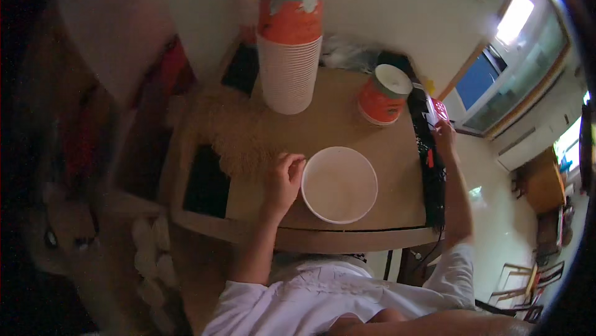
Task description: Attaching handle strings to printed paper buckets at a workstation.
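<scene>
A round white tub [339, 185], open side up, stands near the table's front edge. Beside its left rim is my left hand [285, 178], with fingers curled and fingertips closed at the rim. Off to the right, my right hand [444, 137] reaches to the table's far right edge. Its fingers are bent together against a small red thing with pale spots [439, 110], whose kind I cannot make out. A tall stack of nested white tubs [288, 75] rises at the back, with an orange and green printed tub [290, 18] upside down on top.
A shorter orange and green tub stack [385, 95] stands at the back right. Clear plastic wrapping [346, 52] lies against the wall. The wooden table [394, 190] has dark strips along its sides. A doorway and tiled floor [490, 212] lie to the right.
</scene>
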The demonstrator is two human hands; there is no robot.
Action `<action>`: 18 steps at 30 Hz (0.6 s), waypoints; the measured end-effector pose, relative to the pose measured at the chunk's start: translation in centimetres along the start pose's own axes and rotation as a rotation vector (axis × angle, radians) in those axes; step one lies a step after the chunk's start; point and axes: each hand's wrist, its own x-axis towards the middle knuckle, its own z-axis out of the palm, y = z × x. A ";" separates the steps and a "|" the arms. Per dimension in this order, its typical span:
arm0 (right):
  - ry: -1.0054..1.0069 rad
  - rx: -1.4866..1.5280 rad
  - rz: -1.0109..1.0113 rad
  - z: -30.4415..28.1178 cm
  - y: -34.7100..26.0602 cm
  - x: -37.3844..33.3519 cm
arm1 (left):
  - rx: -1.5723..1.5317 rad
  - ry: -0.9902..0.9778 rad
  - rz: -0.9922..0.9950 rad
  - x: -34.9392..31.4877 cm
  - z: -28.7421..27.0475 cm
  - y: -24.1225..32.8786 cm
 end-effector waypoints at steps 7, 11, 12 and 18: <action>-0.337 1.161 0.204 -0.7 -6.6 -6.8 | 0.181 -0.074 -0.257 -5.5 -1.7 -6.1; -0.541 0.609 -0.003 -4.1 -19.1 -10.9 | 0.208 -0.110 -0.322 -4.9 -1.9 -5.9; -0.583 0.614 0.007 -4.4 -21.0 -11.4 | 0.134 -0.048 -0.336 -5.2 -1.5 -7.0; -0.668 0.915 0.232 -2.1 -20.4 -11.8 | 0.086 0.033 -0.310 -3.3 -0.5 -10.2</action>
